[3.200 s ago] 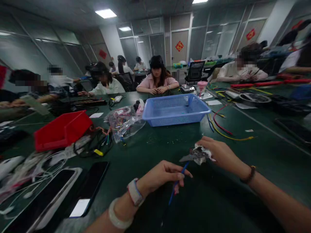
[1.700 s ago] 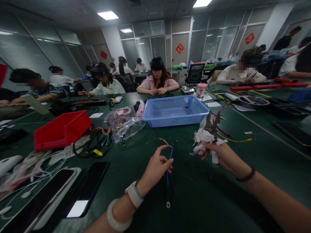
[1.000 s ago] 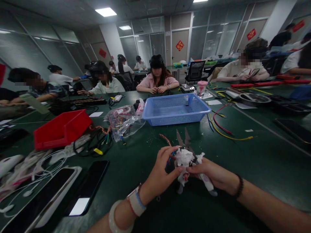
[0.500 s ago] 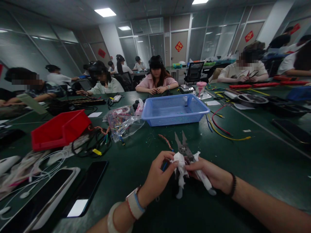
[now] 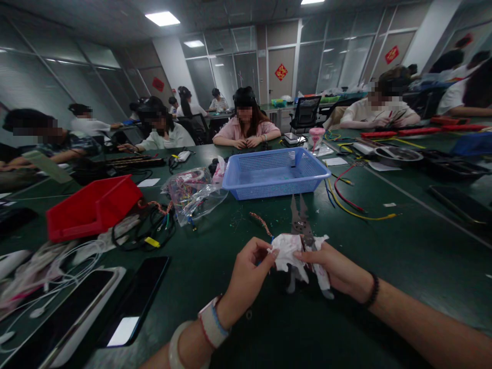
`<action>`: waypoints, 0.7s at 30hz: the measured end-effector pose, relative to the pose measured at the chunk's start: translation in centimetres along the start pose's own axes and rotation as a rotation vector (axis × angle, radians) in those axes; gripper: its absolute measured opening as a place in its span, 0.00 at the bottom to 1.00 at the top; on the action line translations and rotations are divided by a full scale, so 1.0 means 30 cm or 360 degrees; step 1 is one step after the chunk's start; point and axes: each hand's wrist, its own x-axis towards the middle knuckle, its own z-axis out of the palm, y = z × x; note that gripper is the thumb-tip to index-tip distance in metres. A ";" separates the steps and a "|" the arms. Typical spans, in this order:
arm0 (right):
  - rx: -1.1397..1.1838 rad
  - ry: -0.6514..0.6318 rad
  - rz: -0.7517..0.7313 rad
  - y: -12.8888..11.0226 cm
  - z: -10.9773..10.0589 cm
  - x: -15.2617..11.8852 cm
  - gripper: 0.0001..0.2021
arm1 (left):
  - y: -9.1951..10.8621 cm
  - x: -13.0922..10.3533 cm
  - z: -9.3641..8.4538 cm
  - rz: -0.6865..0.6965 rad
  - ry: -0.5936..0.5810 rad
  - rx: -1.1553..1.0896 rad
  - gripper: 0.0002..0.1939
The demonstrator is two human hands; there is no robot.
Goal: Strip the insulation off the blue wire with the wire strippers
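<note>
My right hand [image 5: 334, 264] is closed around the wire-stripping pliers [image 5: 302, 225], whose grey jaws point away from me. White tissue [image 5: 288, 248] covers part of the handles and spreads out to the left. With thumb and fingers my left hand [image 5: 253, 269] pinches the left edge of that tissue. Just beyond the left fingertips lies a braided copper-coloured wire [image 5: 262, 223] with a bit of blue at its near end. The tissue hides much of the handles and some of the right fingers.
A blue mesh basket [image 5: 274, 191] stands ahead. Left of it are a plastic bag of wires [image 5: 192, 192], a red bin [image 5: 94, 207], a black cable [image 5: 132, 238] and a phone [image 5: 138, 297]. Yellow and red wires [image 5: 355, 215] lie to the right. Co-workers sit around the table.
The tissue is now stretched out wider to the left between my hands. The pliers have shifted slightly right and away from me, their jaws now closer to the basket.
</note>
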 end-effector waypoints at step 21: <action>-0.0038 0.0011 0.0042 0.012 0.054 -0.013 0.30 | -0.040 0.006 0.006 0.0075 -0.0294 0.0395 0.04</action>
